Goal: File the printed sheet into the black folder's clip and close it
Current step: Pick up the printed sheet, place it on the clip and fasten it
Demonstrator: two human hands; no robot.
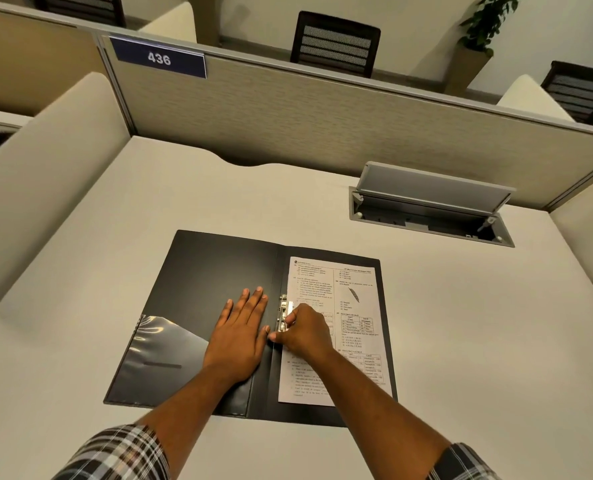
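Note:
A black folder (215,271) lies open on the desk. The printed sheet (353,296) rests on its right half, its left edge at the metal clip (283,313) beside the spine. My left hand (239,337) lies flat, fingers apart, on the folder's left cover. My right hand (305,329) sits on the sheet with its fingers curled around the clip's lever. A clear plastic pocket (163,355) covers the lower part of the left cover.
The cream desk (478,323) is bounded by a grey partition (322,112) at the back and cream side panels. An open cable hatch (430,209) with a raised lid sits back right. Chairs stand beyond the partition.

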